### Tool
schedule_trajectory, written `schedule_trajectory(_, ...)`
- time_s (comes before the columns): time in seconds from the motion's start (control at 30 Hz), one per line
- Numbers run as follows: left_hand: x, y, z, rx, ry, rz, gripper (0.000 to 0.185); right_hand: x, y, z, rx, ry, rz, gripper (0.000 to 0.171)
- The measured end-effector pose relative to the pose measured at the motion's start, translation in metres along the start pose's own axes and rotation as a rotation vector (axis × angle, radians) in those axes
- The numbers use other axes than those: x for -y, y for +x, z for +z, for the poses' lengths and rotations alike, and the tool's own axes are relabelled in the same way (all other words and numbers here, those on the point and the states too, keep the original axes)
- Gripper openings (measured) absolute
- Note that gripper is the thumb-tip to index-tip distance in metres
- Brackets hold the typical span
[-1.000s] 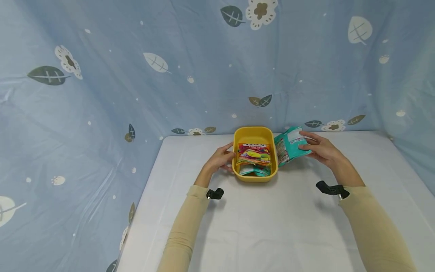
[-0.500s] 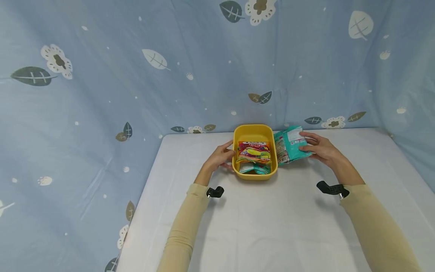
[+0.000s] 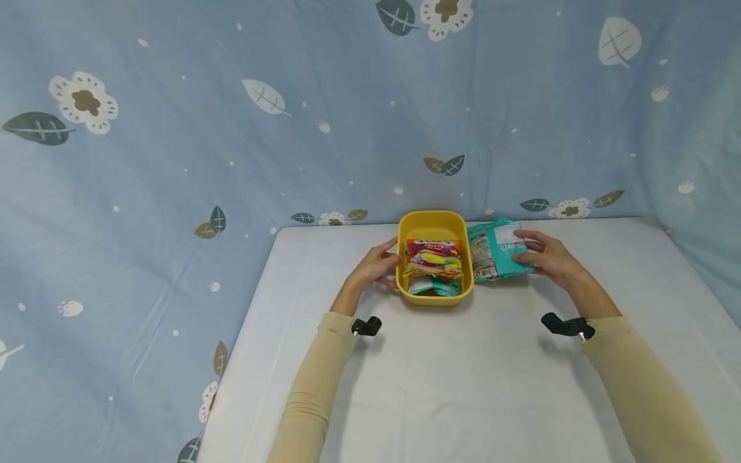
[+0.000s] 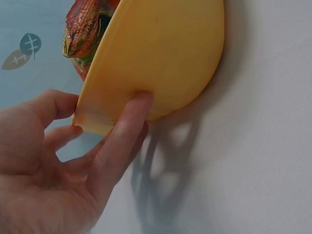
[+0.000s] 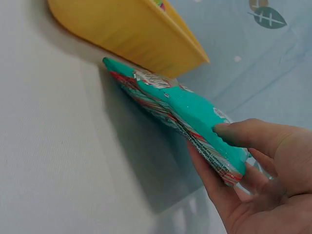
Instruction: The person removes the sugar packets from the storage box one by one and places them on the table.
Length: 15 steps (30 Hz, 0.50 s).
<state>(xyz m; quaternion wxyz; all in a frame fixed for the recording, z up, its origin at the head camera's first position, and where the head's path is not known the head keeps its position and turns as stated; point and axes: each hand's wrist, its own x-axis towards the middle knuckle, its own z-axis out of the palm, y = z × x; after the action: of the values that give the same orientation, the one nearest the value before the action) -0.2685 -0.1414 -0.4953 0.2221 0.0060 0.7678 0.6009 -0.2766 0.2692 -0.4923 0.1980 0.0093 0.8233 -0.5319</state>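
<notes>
A yellow plastic bin [image 3: 435, 301] stands on the white table, near the back. My left hand [image 3: 373, 267] touches its left side, fingertips against the outer wall and one right at the rim. Inside the bin lies a red and orange packet [image 3: 433, 258] printed "FRUITS", with part of a teal packet [image 3: 447, 287] in front of it. To the right of the bin, my right hand [image 3: 550, 257] grips another teal snack packet [image 5: 195, 114] by its right end, thumb on top and fingers underneath. This packet slopes down toward the table, its far end close against the bin's wall.
The white cloth-covered table [image 3: 463, 379] extends in front of the bin. Blue curtain [image 3: 370, 109] with leaves and flowers hangs right behind the table's back edge and along its left. Black straps [image 3: 570, 325] sit at both wrists.
The teal packet in my right hand has shifted slightly right and lies flatter, with that hand moving along with it. My left hand and the bin keep their places; the view has tilted slightly.
</notes>
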Motion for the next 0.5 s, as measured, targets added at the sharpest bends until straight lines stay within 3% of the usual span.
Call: schedule_trajectory(0.5, -0.0012, 0.0083, -0.0069, 0.009, 0.011, 0.005, 0.063, -0.0027, 0.0061, 0.0058, -0.056, -0.142, -0.028, 0.075)
